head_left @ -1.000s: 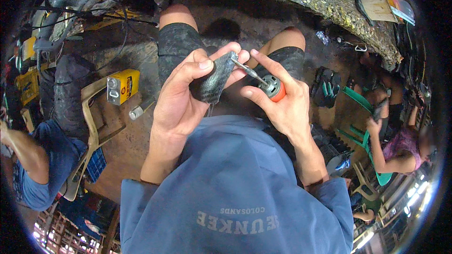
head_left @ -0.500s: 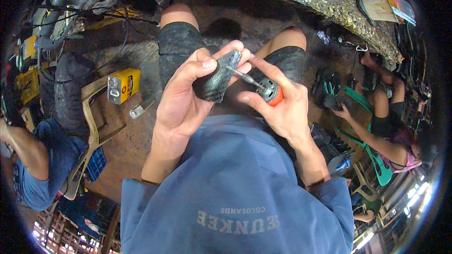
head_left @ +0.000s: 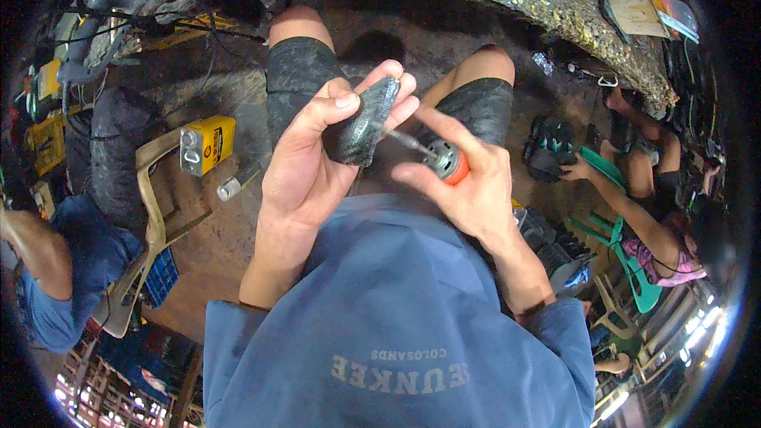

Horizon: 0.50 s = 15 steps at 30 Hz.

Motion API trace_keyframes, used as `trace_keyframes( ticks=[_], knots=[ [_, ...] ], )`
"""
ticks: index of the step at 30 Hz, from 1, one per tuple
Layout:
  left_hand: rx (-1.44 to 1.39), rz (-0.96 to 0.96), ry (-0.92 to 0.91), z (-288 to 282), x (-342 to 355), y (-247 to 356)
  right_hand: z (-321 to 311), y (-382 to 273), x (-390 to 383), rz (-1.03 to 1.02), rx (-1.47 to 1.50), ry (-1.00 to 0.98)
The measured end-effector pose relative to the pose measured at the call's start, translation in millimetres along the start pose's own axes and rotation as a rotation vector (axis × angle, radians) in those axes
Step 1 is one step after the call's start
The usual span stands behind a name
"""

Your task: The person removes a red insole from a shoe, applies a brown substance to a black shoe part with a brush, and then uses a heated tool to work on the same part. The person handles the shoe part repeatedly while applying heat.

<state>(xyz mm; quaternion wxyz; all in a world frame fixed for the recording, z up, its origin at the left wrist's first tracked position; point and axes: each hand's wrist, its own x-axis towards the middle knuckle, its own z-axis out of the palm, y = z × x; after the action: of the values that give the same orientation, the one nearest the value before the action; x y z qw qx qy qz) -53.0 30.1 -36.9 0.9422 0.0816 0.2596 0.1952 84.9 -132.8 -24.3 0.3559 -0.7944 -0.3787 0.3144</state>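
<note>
Above my lap, my left hand (head_left: 295, 165) grips a dark, flat piece (head_left: 366, 123) with a shiny dark grey face and a straight lower edge. Thumb and fingers clasp its upper part; its material is unclear. My right hand (head_left: 482, 190) is wrapped round a small orange rotary tool (head_left: 452, 165) with a metal end. From the tool a thin bit (head_left: 408, 141) points left to the right edge of the piece. The bit looks smeared, and whether its tip touches is hard to tell.
A rough, crusted bench edge (head_left: 547, 12) curves ahead of my knees. To my left are a yellow can (head_left: 208, 145), a small clear bottle (head_left: 229, 189) and a beige chair (head_left: 154, 218). One person (head_left: 55, 269) sits left, another (head_left: 650, 246) right by a green chair (head_left: 646, 289).
The dark piece has tipped slightly more upright and shifted a little left. My right index finger and thumb have spread, and the tool has dropped slightly. The person at right has moved an arm.
</note>
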Motion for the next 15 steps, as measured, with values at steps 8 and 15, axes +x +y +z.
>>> trace_keyframes(
  ticks=[8,15],
  knots=[
    [0.034,0.002,0.018,1.1,1.0,0.1,-0.1,-4.7,-0.8,-0.063,0.002,0.000],
    [0.018,-0.001,-0.023,0.2,1.3,1.3,-4.8,1.5,6.6,-0.036,-0.017,0.013]
  ],
)
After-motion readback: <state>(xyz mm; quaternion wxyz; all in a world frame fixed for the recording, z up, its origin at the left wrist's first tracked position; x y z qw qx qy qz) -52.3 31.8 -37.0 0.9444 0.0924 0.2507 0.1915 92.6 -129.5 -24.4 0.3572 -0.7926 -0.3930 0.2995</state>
